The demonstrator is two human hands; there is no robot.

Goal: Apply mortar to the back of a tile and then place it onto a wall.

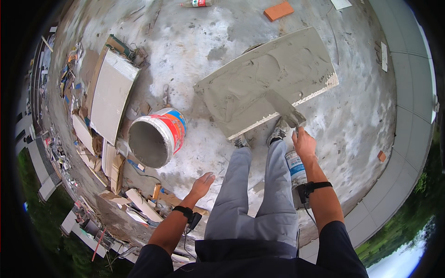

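Observation:
My right hand (pixel 303 142) grips the handle of a trowel (pixel 283 105), whose flat blade rests on a large tile (pixel 269 81) coated with grey mortar. The tile lies tilted on the concrete floor just beyond my shoes. My left hand (pixel 202 184) hangs free beside my left leg, fingers apart, holding nothing. It is nearest to a white bucket (pixel 157 137) with a red and blue label, filled with grey mortar.
Stacked white tiles (pixel 111 92) and broken tile scraps lie along the left. A plastic bottle (pixel 295 167) stands by my right leg. An orange brick (pixel 278 10) and another bottle (pixel 196 3) sit at the far edge. Pale laid tiles (pixel 408 92) border the right side.

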